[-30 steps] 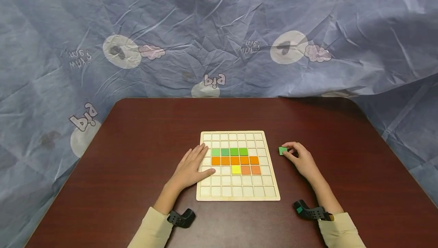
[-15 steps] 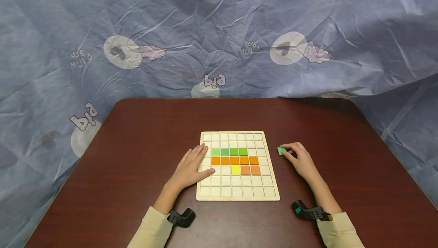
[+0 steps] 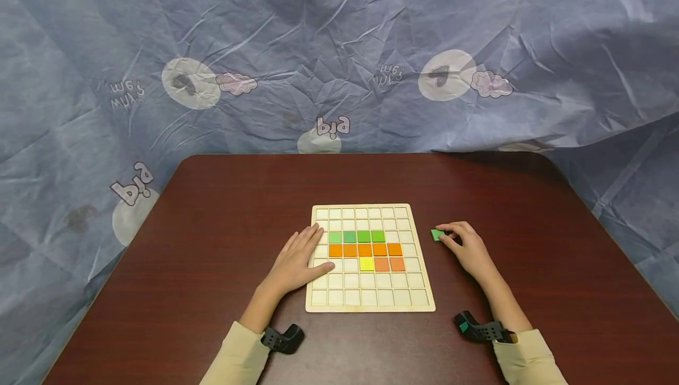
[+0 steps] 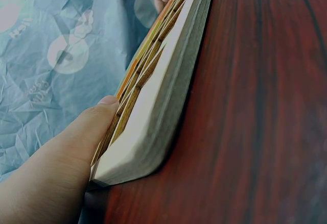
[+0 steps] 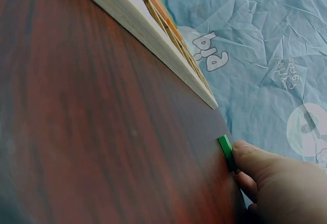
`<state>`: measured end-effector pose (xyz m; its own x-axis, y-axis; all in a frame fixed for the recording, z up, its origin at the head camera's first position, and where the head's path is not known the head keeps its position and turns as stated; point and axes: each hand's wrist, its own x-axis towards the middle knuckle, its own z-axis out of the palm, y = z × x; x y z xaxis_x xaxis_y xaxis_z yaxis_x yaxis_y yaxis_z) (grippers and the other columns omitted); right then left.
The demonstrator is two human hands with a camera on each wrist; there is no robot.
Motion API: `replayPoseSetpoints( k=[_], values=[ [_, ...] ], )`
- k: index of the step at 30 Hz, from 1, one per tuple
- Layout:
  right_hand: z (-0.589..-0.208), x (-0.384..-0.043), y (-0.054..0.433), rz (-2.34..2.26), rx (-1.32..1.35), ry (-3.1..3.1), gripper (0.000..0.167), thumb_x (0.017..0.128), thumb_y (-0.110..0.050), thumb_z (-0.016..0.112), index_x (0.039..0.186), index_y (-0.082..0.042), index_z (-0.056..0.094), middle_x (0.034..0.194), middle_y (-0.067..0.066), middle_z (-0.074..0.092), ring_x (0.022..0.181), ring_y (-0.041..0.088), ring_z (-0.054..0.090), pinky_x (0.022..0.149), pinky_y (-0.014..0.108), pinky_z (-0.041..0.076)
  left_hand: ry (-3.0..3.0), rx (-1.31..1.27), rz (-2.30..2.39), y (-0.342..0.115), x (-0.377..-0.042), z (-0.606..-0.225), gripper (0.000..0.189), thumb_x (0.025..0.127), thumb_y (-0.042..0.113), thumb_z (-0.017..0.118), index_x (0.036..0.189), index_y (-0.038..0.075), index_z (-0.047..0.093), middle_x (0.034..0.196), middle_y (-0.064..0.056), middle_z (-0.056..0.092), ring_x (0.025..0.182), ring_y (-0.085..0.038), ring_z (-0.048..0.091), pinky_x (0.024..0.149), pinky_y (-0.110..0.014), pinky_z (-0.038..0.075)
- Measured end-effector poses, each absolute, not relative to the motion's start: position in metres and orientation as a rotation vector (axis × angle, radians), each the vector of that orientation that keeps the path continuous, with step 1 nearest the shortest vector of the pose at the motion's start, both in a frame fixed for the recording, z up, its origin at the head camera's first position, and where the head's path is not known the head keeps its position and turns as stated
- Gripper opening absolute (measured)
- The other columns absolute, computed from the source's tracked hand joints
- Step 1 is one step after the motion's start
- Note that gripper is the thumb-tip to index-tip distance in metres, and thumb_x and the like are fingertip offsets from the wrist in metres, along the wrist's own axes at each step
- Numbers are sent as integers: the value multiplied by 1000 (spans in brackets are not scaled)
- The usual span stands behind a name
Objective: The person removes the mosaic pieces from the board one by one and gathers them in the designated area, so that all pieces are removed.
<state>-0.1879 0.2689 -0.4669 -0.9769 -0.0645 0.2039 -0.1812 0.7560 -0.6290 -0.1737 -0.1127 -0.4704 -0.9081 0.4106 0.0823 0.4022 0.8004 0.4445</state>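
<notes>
A pale wooden grid board lies on the table in the head view. My left hand rests flat across its left edge, fingers spread, thumb over a lower cell. To the right of the board, my right hand pinches a small green square tile between thumb and fingers. The right wrist view shows this tile close to the table surface; whether it touches cannot be told. Inside the grid sit a row of green tiles, a row of orange tiles, a yellow tile and two salmon-orange tiles.
The dark reddish-brown table spreads around the board on all sides. Behind it hangs a wrinkled blue-grey printed cloth. Black wrist devices sit on both forearms, below the beige sleeves' cuffs.
The right hand and its green tile have shifted only slightly, with the tile's tilt changing a little. The left hand, board and set tiles look the same.
</notes>
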Motion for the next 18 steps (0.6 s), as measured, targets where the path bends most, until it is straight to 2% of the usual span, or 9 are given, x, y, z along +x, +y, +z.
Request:
replayPoseSetpoints(
  k=[7,18],
  values=[
    [-467,-188,268,1034,179,-2763,26,89,-26,57,108,-9,64,104,9,54,81,5,42,72,30,37,2957,652,711,-112,-175,-471,82,82,61,47,146,17,20,153,0,18,141,-17,16,116,-40,10],
    [-467,-187,269,1041,171,-2750,27,89,-28,57,108,-10,63,103,8,53,80,2,41,68,22,36,2958,657,704,-112,-175,-472,83,82,62,47,146,17,20,153,0,18,141,-17,16,116,-40,10]
  ],
)
